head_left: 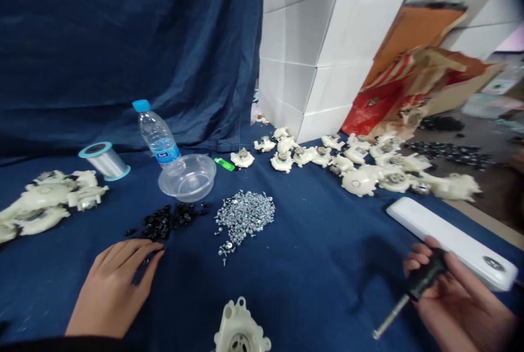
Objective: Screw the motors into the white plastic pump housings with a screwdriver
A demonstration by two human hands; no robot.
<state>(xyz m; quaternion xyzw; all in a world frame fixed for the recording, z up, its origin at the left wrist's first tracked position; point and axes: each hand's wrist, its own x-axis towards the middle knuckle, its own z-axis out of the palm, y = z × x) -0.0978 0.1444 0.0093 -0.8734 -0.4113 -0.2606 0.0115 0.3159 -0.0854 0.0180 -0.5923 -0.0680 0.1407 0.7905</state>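
Note:
At the lower left, my left hand (118, 281) is closed, thumb and fingertips together around a small black part (152, 256) that is mostly hidden. Just beyond those fingers lies a pile of small black parts (158, 224). My right hand (450, 292), at the lower right, grips the black handle of a screwdriver (426, 275); its metal shaft points down and to the left, above the cloth. Between the hands, at the bottom edge, sits a cream plastic housing (239, 330) with a round opening, partly cut off. A heap of silver screws (245, 213) lies farther back.
Cream housings lie at left (45, 196) and back right (360, 177). A wire spool (104, 161), water bottle (158, 133), clear bowl (190, 180) and green lighter (224, 164) stand or lie behind the piles. A long white case (450, 243) is beside my right hand; white boxes (303, 68) rise behind.

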